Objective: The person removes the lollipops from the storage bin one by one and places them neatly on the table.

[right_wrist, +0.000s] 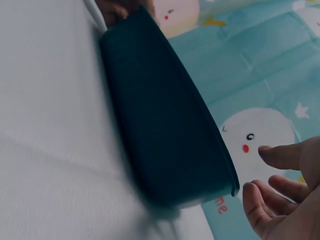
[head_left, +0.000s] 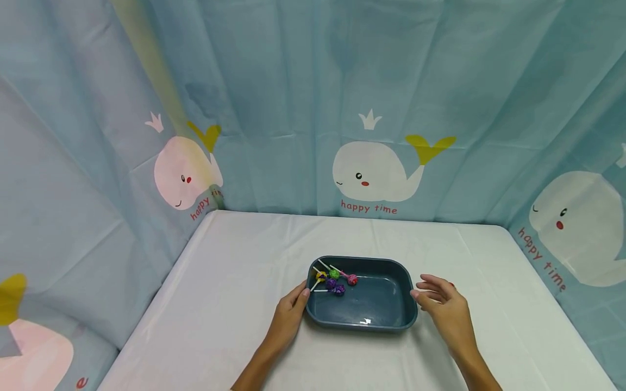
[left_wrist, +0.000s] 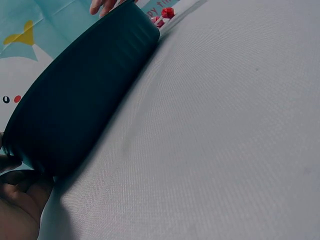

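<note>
Well in from the tabletop's (head_left: 235,326) far edge, lollipops (head_left: 333,283) lie in a dark tray (head_left: 383,304); the left hand (head_left: 286,319) pinches its left end, the right hand (head_left: 446,312), thumb and bent fingers apart, just beside its right.

Brighter head view, dim wrist views, glint inside tray (head_left: 381,301)

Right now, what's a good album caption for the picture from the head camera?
Left hand holding a dark tray, lollipops bunched at one end, right hand near the other.
</note>
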A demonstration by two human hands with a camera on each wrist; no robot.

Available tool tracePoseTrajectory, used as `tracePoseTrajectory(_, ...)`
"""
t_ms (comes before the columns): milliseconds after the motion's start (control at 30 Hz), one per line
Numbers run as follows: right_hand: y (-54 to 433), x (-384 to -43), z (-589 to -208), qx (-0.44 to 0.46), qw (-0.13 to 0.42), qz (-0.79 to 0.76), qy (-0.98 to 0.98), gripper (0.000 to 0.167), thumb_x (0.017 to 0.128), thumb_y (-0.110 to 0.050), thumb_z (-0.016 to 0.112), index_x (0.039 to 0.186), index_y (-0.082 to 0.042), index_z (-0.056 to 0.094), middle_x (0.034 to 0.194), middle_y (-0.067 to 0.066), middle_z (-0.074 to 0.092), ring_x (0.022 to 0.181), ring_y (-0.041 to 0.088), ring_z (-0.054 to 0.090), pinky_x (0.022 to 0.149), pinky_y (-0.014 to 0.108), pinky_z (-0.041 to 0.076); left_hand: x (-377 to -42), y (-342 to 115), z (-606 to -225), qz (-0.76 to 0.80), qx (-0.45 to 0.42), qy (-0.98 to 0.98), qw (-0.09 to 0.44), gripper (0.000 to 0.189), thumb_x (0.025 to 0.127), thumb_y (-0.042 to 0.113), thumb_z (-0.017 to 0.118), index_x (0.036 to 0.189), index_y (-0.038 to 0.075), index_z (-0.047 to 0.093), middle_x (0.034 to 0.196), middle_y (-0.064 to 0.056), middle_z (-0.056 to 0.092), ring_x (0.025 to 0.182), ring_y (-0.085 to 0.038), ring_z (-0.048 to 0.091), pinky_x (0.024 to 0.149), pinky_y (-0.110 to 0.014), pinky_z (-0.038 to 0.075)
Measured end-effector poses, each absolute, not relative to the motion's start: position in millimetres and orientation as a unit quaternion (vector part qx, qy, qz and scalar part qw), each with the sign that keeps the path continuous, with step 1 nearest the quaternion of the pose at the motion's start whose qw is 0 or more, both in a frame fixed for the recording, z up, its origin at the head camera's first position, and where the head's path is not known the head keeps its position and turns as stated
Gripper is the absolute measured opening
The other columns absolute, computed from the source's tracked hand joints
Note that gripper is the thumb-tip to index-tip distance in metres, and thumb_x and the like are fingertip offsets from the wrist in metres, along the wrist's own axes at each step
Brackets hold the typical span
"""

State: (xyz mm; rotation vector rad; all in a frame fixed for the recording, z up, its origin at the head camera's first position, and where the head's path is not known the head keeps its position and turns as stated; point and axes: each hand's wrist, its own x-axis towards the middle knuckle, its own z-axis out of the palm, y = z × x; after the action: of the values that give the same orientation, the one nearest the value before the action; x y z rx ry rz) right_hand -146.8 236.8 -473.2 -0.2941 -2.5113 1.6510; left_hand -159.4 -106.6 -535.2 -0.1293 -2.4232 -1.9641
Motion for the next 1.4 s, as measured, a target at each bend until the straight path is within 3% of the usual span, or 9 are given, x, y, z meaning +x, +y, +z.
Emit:
tracePoseTrajectory(367, 213, -152, -466, -0.083, 0.047, 0.552, -0.829, 0.054, 0.098, -0.035, 0.080, 0.144, -0.013, 0.063, 0.134, 0.011, 0.071, 0.105, -0.002, 0.065, 0.086, 0.009, 0.055, -159, -107, -535, -0.627, -0.039, -0.778, 0.007, 0.053, 0.114, 0.035, 0.050, 0.155, 0.002, 0.052, 0.159, -0.014, 0.053, 0.153, -0.032, 0.042, 0.127, -0.051, 0.031)
tracePoseTrajectory(700, 191, -159, -467, -0.071, 0.023, 0.543, -0.836, 0.056, 0.097, -0.040, 0.079, 0.144, -0.014, 0.064, 0.136, 0.011, 0.071, 0.118, 0.020, 0.069, 0.090, 0.006, 0.049, -159, -107, -535, -0.621, -0.037, -0.783, 0.005, 0.054, 0.114, 0.036, 0.050, 0.155, 0.001, 0.052, 0.159, -0.014, 0.053, 0.153, -0.033, 0.042, 0.126, -0.052, 0.032)
tracePoseTrajectory(800, 186, -162, -468, -0.064, 0.018, 0.540, -0.839, 0.057, 0.097, -0.041, 0.079, 0.144, -0.014, 0.064, 0.136, 0.010, 0.071, 0.120, 0.022, 0.069, 0.095, 0.014, 0.052, -159, -107, -535, -0.621, -0.038, -0.783, 0.008, 0.053, 0.114, 0.034, 0.050, 0.155, 0.001, 0.052, 0.159, -0.014, 0.053, 0.153, -0.032, 0.042, 0.126, -0.052, 0.032)
tracePoseTrajectory(1033, 173, -168, -471, -0.045, 0.011, 0.530, -0.847, 0.055, 0.098, -0.036, 0.079, 0.144, -0.011, 0.063, 0.137, 0.012, 0.070, 0.125, 0.029, 0.068, 0.111, 0.053, 0.054, -159, -107, -534, -0.621, -0.043, -0.783, 0.009, 0.052, 0.115, 0.034, 0.049, 0.155, 0.000, 0.052, 0.159, -0.015, 0.053, 0.153, -0.033, 0.043, 0.126, -0.052, 0.032)
tracePoseTrajectory(1400, 156, -181, -479, -0.029, 0.022, 0.516, -0.856, 0.049, 0.094, -0.026, 0.083, 0.137, -0.009, 0.069, 0.130, 0.014, 0.073, 0.117, 0.030, 0.071, 0.099, 0.048, 0.062, -159, -107, -534, -0.629, -0.042, -0.776, 0.006, 0.053, 0.114, 0.034, 0.049, 0.155, 0.001, 0.052, 0.159, -0.014, 0.053, 0.154, -0.032, 0.042, 0.126, -0.051, 0.031)
